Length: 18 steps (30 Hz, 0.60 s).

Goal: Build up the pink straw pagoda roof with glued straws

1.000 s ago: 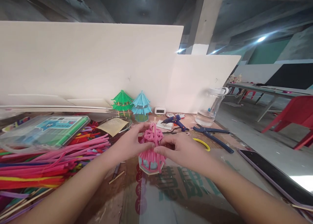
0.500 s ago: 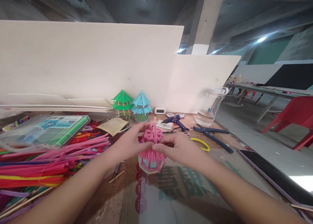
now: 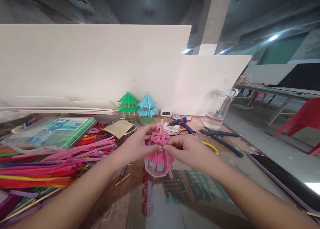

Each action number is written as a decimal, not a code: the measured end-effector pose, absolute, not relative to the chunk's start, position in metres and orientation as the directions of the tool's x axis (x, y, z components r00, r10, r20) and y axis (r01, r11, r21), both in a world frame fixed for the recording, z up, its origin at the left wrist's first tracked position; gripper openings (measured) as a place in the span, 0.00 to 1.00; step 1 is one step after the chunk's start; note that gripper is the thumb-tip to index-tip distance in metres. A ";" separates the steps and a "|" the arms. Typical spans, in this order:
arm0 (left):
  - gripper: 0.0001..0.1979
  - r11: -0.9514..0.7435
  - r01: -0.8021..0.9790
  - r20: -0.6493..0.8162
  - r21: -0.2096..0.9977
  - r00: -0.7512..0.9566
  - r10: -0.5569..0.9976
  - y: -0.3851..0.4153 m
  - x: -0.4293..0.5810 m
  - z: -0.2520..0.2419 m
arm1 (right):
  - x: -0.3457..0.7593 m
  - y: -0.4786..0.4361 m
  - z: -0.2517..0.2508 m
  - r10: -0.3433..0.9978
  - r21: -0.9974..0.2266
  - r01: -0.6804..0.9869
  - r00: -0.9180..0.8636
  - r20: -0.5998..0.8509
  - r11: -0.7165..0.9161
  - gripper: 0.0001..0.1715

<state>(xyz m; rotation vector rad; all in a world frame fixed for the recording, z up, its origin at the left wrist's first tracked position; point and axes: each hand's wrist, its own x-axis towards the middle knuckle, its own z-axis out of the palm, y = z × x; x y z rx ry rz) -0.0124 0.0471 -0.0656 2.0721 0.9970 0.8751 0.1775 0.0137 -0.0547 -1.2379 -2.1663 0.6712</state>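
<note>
A small pink straw pagoda (image 3: pixel 160 157) stands on the table in front of me, with a wooden stick rising from its top. My left hand (image 3: pixel 136 145) pinches its upper pink tier from the left. My right hand (image 3: pixel 186 149) pinches the same tier from the right, fingertips almost meeting the left ones. Both hands are closed on the pink straws.
A heap of coloured straws (image 3: pixel 50 162) and a clear plastic box (image 3: pixel 50 130) lie at left. Green (image 3: pixel 128 104) and blue (image 3: pixel 147 107) straw pagodas stand at the back by the white board. A glue gun (image 3: pixel 181 124), pliers (image 3: pixel 221 137), a jar (image 3: pixel 218 109) and a tablet (image 3: pixel 282 177) are at right.
My hands have stayed on the pink pagoda's top; the right fingertips have shifted slightly closer to the left. The camera view has drifted a little.
</note>
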 end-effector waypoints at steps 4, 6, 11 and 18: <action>0.25 -0.501 0.379 0.291 0.778 0.488 0.823 0.050 -0.013 -0.068 | 0.180 0.013 -0.052 0.863 -0.673 0.579 -0.471 0.183 0.460 0.16; 0.25 -0.502 0.377 0.292 0.778 0.491 0.821 0.050 -0.013 -0.067 | 0.181 0.013 -0.051 0.860 -0.676 0.577 -0.480 0.174 0.459 0.17; 0.25 -0.493 0.396 0.278 0.774 0.487 0.828 0.049 -0.013 -0.066 | 0.182 0.012 -0.049 0.857 -0.667 0.588 -0.493 0.153 0.457 0.17; 0.25 -0.503 0.406 0.274 0.763 0.502 0.820 0.045 -0.012 -0.063 | 0.183 0.012 -0.050 0.865 -0.693 0.578 -0.483 0.136 0.432 0.17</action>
